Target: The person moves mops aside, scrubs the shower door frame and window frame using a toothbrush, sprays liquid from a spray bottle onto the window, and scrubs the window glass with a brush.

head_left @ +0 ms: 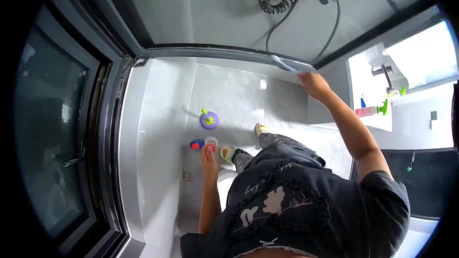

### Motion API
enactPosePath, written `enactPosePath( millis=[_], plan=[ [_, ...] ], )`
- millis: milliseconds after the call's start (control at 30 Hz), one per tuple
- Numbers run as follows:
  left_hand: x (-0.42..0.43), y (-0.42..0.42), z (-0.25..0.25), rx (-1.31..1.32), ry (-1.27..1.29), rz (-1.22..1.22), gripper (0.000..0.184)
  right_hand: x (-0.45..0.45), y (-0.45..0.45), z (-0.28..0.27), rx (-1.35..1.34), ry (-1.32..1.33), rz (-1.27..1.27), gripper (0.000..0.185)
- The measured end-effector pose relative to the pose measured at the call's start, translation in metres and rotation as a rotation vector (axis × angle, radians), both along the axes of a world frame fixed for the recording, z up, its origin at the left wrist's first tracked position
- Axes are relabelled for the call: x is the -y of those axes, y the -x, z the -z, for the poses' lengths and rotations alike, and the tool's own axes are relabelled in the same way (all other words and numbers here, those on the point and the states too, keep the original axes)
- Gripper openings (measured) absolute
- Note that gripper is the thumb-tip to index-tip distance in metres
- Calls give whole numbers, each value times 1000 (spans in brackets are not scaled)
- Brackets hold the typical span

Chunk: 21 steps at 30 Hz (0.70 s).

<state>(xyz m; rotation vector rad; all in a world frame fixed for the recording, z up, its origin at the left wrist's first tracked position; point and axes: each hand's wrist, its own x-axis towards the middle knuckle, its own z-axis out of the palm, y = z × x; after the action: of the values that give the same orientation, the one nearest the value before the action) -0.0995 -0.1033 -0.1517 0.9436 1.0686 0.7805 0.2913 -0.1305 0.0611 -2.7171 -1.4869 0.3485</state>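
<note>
My right hand (pixel 315 86) is closed around the handle of a slim pale-blue brush (pixel 286 64). The brush head rests at or very close to the dark bottom frame (pixel 215 51) of the glass panel; contact is hard to make out. My left hand (pixel 209 154) hangs low on the left, its fingers extended and nothing plainly held in them. Just beyond its fingertips shows a round white item (pixel 211 141) with a reddish radial pattern, partly covered by the hand. Beside that stands a blue container with a red top (pixel 196 145).
A purple round-based item with a green handle (pixel 209 120) stands on the grey tiled floor. To the right, a white counter holds a pink bottle with a green trigger (pixel 370 111) near a faucet (pixel 386 77). A dark-framed window (pixel 57 129) fills the left side. A hose (pixel 337 19) hangs behind the glass.
</note>
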Motion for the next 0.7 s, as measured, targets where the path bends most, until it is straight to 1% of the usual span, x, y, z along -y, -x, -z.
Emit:
enactPosePath(
  millis=[33,67,100,133,200,233,267,300,333,367,400,433,467,500,533,600,633,667,700],
  plan=[
    [1,-1,-12,-9,9,17,32,-23,26,-10,-78,74,62,37],
    [-7,-12,-33,-64,-54,101,31,-58,48,-13,-148,137,116,39],
    [-11,-23,-46,-116,-115,181,31,-87,65,-4,-95,144,60,41],
    [-14,-31,-51,-117,-118,186,31,-102,72,4,-43,147,5,43],
    [-15,-38,-56,-82,-104,195,30,-69,49,7,-69,70,75,42],
    [-11,-35,-52,-83,-100,214,30,-36,24,-4,-78,145,130,40],
    [-8,-29,-43,-113,-96,186,30,3,-1,-9,-18,175,176,38],
    [-6,-24,-37,-145,-91,154,30,38,-21,-23,-43,205,244,36],
    [-5,-21,-34,-142,-90,158,30,72,-48,-14,13,147,348,34],
    [-4,-19,-31,-106,-58,151,30,79,-49,-29,27,243,390,36],
    [-2,-15,-32,-77,-23,152,29,76,-46,-25,18,247,399,36],
    [-5,-20,-40,-83,-27,163,29,62,-39,-18,-4,219,332,36],
    [-11,-30,-55,-140,-59,231,28,44,-28,-12,-24,187,266,37],
    [-14,-39,-68,-195,-89,301,26,18,-4,-12,-39,156,207,38],
    [-14,-51,-75,-191,-97,314,26,0,8,-17,-45,121,149,38],
    [-20,-62,-86,-219,-159,369,26,16,-4,-21,-36,125,235,39],
    [-18,-61,-76,-217,-162,391,26,31,-15,-24,-20,141,301,39],
    [-15,-57,-55,-156,-162,345,26,61,-44,-20,-39,197,382,39],
    [-13,-54,-42,-92,-158,295,26,97,-74,-8,-23,155,400,41]
  ],
)
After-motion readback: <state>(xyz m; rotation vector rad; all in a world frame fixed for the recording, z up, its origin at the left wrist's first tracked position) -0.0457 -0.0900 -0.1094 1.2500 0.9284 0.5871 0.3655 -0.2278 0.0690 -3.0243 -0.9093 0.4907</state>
